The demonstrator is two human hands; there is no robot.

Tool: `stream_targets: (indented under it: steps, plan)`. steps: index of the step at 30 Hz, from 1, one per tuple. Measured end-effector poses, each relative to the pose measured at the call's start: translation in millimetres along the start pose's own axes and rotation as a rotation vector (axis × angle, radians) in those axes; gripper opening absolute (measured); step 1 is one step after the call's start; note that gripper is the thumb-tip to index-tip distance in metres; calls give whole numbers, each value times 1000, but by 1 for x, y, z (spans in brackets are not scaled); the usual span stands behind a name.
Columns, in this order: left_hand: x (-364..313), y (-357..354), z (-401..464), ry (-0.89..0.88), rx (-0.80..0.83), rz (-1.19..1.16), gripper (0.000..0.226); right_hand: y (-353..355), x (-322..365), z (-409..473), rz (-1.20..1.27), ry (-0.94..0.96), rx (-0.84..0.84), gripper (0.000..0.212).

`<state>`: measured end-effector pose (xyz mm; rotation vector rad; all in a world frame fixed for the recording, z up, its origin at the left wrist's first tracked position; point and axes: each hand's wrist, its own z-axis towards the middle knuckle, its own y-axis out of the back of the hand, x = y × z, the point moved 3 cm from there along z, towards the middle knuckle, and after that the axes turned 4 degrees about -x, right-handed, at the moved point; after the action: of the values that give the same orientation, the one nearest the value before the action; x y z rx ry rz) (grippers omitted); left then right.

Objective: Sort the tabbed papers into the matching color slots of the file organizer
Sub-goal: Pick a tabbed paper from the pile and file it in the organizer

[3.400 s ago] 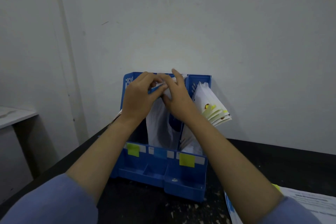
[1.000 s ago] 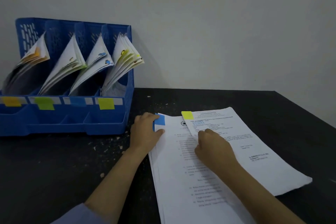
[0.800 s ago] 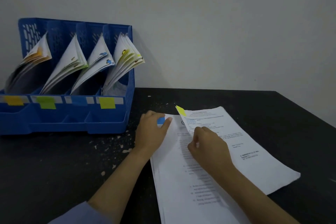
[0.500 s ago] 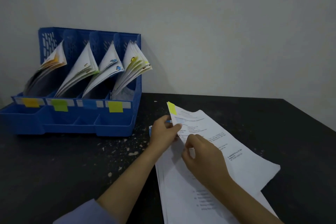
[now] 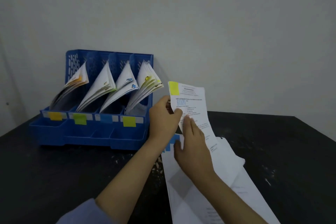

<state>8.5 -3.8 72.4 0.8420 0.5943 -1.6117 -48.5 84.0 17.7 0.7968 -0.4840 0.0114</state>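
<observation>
Yellow-tabbed paper (image 5: 190, 107) now lifted off stack (image 5: 209, 187) by left hand (image 5: 163, 114).

The file organizer (image 5: 101, 132) stands at the back left of the worktop (image 5: 272, 151) against the wall (image 5: 200, 23), with the paper stack (image 5: 209, 196) lying to its right, nearer the person.

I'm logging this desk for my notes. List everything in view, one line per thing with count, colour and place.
file organizer: one, blue, four slots, on the table's left by the wall
slot labels: four, orange, green, blue, yellow, along the organizer's front
filed papers: four bundles, white, one in each slot
yellow-tabbed paper: one, white, raised beside the organizer
paper stack: one, white, blue tab on top, flat on the table
table: one, black
wall: grey-white, behind
left hand: pinches the raised paper
right hand: open, against that paper
</observation>
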Motion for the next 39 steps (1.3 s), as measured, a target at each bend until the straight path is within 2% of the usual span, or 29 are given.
stream_targets:
  steps: [3,6,9,12,14,17,19,22,24,26,31,34,39]
  plan:
    - [-13,7,20,-91,39,43,13,5,5,22,105,-50,-93,51]
    - [-15,24,42,-158,24,72,26,10,8,36,223,-112,-203,42]
    - [-3,42,68,-386,-38,475,25,11,11,48,361,-169,-280,40]
    - [18,45,90,-380,43,827,65,7,18,59,423,-151,-343,40]
    - [26,40,98,-389,96,944,80,3,22,64,449,-136,-375,40]
    - [31,31,109,-457,118,1032,76,-4,25,72,472,-114,-400,41]
    - [29,30,115,-538,92,984,66,-9,26,77,484,-95,-403,41]
    - [22,45,124,-612,18,770,49,-10,29,86,477,-52,-426,37]
    - [21,65,131,-596,-45,656,36,-6,35,94,484,0,-457,33]
    - [23,85,138,-540,-65,641,30,1,43,104,515,51,-494,30]
    - [32,120,151,-432,-81,608,20,19,74,129,557,153,-557,25]
    - [33,124,149,-425,-55,558,19,22,90,140,577,164,-552,23]
    - [35,127,144,-376,-26,434,20,2,108,151,588,150,-495,32]
